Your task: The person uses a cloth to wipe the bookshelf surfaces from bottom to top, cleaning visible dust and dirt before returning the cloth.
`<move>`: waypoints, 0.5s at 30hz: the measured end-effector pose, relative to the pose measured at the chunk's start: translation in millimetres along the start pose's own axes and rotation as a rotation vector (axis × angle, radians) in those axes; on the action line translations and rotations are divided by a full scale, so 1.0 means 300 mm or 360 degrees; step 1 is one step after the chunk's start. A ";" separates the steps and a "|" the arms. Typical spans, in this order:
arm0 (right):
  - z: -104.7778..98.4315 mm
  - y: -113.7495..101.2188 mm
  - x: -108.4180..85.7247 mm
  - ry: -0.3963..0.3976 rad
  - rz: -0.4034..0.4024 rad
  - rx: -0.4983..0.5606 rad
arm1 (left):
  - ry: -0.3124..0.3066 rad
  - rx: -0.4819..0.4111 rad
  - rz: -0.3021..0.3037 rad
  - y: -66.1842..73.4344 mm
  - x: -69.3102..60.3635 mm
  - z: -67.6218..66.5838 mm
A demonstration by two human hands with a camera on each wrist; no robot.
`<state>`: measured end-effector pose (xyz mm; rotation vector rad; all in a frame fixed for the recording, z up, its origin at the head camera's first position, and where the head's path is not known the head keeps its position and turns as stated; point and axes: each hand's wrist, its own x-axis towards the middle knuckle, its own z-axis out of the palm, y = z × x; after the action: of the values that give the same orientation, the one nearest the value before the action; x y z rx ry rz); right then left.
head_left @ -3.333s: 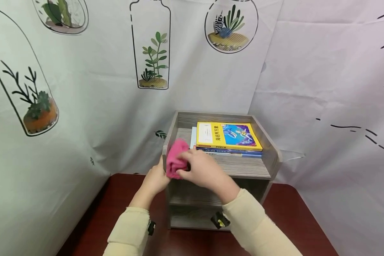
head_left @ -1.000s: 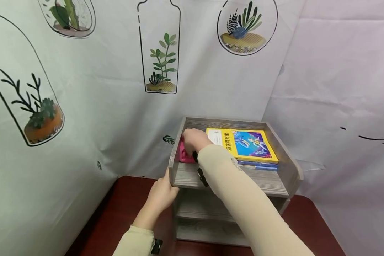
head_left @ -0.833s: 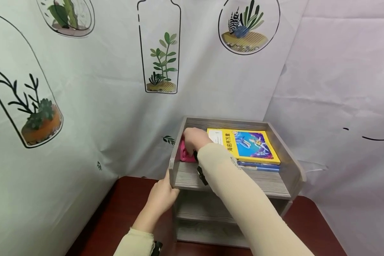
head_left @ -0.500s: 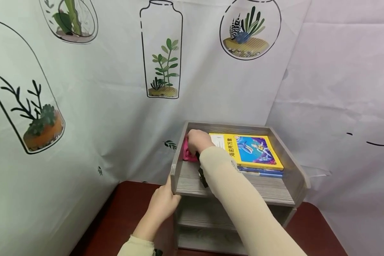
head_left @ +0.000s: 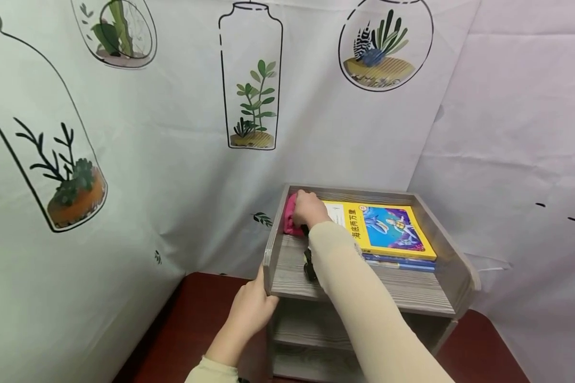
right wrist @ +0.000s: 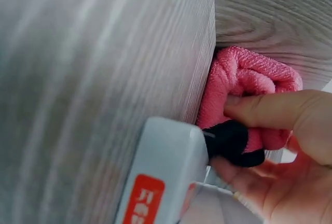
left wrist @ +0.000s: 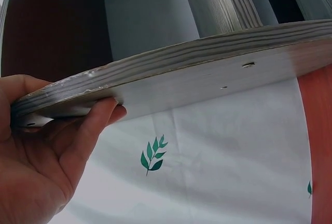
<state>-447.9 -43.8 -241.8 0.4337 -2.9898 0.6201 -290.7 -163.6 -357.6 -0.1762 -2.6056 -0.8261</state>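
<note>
A pink towelling cloth (head_left: 292, 219) is in the back left corner of the top of a grey wood-grain desktop shelf (head_left: 294, 268). My right hand (head_left: 311, 209) holds the cloth against the wood there. In the right wrist view, the cloth (right wrist: 241, 73) is bunched and folded, and the thumb and fingers of the right hand (right wrist: 306, 136) pinch it beside a black band. My left hand (head_left: 251, 307) grips the lower front of the shelf's left side panel (head_left: 275, 242). In the left wrist view, the left hand (left wrist: 46, 156) has thumb and fingers on opposite faces of the panel (left wrist: 171, 68).
A yellow-covered book (head_left: 393, 229) lies on blue ones (head_left: 402, 263) at right on the shelf top. Close to the cloth is a whitish object (right wrist: 166, 156) with a red label. The shelf stands on a dark red table (head_left: 206, 308), before a printed cloth backdrop (head_left: 191, 159).
The right hand has carried the cloth from the left panel's front edge inside and back to the far left corner. The left hand keeps its grip. The view has shifted slightly.
</note>
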 end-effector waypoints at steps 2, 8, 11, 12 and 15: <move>0.000 0.008 0.004 0.0036 -0.0038 0.0089 | 0.0019 0.0011 0.0010 -0.002 0.003 -0.001; 0.016 0.032 0.018 0.0139 -0.0092 0.0437 | 0.0010 0.0003 0.0004 -0.007 0.000 0.002; 0.010 0.028 0.023 0.0225 -0.0096 0.0572 | 0.0008 -0.0011 0.0014 -0.006 0.000 0.005; 0.006 0.026 0.026 0.0256 -0.0102 0.0612 | 0.0005 -0.0014 0.0017 -0.006 0.000 0.005; -0.017 0.016 0.030 0.0325 -0.0133 0.0709 | 0.0004 -0.0016 0.0018 -0.005 0.004 0.001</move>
<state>-457.8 -39.8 -238.1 0.4790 -2.6152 1.2433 -292.2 -164.5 -358.1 -0.1922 -2.5959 -0.8354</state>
